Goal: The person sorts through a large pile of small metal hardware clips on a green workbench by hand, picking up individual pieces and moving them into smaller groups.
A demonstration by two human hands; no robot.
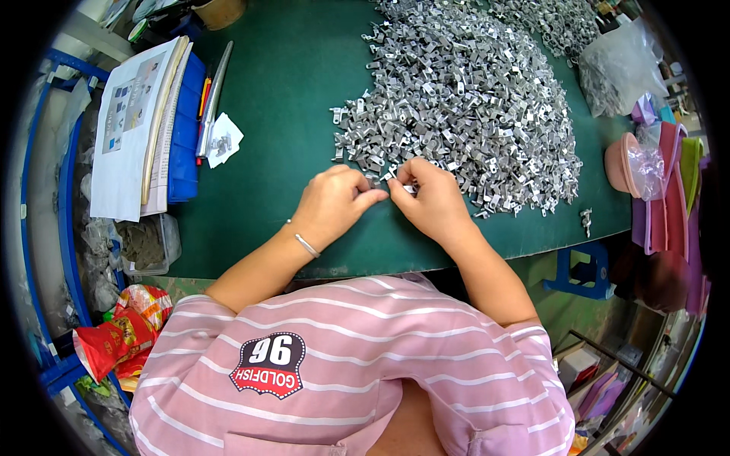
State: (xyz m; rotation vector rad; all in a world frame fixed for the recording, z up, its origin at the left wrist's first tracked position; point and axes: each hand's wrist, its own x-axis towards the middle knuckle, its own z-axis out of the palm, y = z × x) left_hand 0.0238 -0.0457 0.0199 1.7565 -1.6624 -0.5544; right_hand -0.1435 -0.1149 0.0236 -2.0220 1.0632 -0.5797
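A: Logging left to right; at the far left a stack of papers and booklets [137, 121] is lying over a blue tray [186, 133], with a crumpled white slip [223, 139] just beside it on the green worktop [281, 91].

B: Noting the left hand [333, 204]; it is curling nearly closed, thumb and forefinger pinching toward a small metal bracket [395, 177] at the near edge of the pile; a thin bracelet [306, 245] is sitting on that wrist.

A: The right hand [435, 199] is meeting it from the other side; fingers bent in tight, tips touching the same small piece; whether one bracket or two is being pinched, I cannot tell; too small.

B: The big heap of grey metal brackets [464, 99] is spreading just behind both hands and off to the right; a single stray piece [586, 220] is lying apart near the worktop's front edge.

A: Risks, as judgement: the pinch is being made on fingertips alone, so the part is likely slipping free and getting lost back in the heap; stamped edges are probably sharp, so a fingertip is risking a nick.

B: Also, a sleeve or wrist sweeping the heap's near fringe could be pushing loose pieces over the front edge, as that stray one is suggesting.
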